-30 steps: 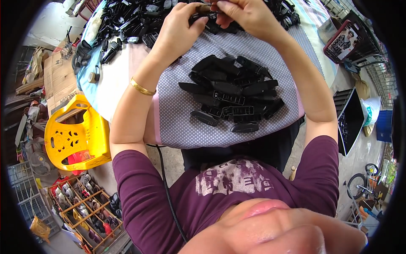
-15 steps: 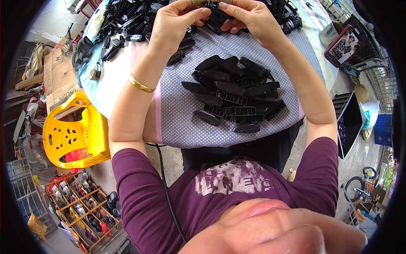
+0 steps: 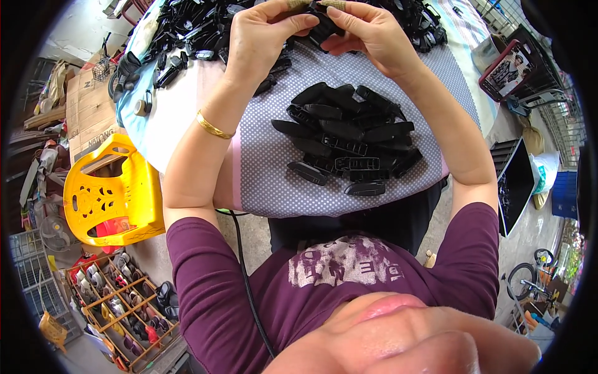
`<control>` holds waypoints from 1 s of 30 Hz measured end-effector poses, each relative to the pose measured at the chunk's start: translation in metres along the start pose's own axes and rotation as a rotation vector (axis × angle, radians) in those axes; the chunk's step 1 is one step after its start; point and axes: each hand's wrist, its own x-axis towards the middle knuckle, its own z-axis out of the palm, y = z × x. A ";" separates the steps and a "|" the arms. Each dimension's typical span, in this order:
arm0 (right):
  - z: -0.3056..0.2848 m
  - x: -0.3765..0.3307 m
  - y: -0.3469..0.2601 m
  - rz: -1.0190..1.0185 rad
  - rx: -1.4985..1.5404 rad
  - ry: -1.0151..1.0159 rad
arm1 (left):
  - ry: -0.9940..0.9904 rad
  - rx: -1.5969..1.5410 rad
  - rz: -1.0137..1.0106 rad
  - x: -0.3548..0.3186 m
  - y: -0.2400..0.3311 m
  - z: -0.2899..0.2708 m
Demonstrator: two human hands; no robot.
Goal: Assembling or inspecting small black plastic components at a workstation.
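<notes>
My left hand [image 3: 268, 37] and my right hand [image 3: 374, 38] are close together near the far part of the table, fingers closed in a pinch. Between them is a small black plastic part [image 3: 325, 26], partly hidden by the fingers and the picture's upper edge. Beige wraps cover some fingertips. Nearer to me, a loose pile of long black plastic pieces [image 3: 342, 131] lies on the dotted tablecloth [image 3: 261, 187]; some show hollow, ribbed undersides. Behind and beside my hands spreads a big heap of similar black parts [image 3: 193, 31].
A yellow plastic chair [image 3: 140, 193] stands left of the table. On the right are a phone-like screen in a dark red frame [image 3: 507, 70] and a black bin [image 3: 517, 187]. A black cable [image 3: 243, 268] hangs along my body. A shoe rack [image 3: 124, 311] stands at lower left.
Both hands stay together at the far side with slight finger movement; the black part between them appears tilted a little differently. The view has shifted slightly. The near pile is unchanged.
</notes>
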 end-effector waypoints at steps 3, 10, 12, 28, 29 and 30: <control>0.004 -0.002 -0.009 0.033 -0.012 0.007 | 0.008 -0.092 -0.031 0.001 -0.007 -0.001; 0.012 -0.002 0.015 -0.388 -0.304 0.032 | 0.012 -0.356 -0.041 -0.004 -0.017 0.013; 0.015 -0.001 0.021 -0.474 -0.323 0.054 | 0.034 -0.330 -0.032 -0.005 -0.015 0.011; 0.008 -0.006 0.014 -0.547 -0.685 -0.036 | -0.144 -0.255 -0.017 0.010 -0.016 -0.013; 0.008 -0.002 0.016 -0.521 -0.569 -0.066 | -0.289 -0.483 0.182 0.017 -0.026 -0.009; 0.008 0.001 0.018 -0.522 -0.569 -0.068 | -0.439 -0.712 0.385 0.021 -0.031 -0.004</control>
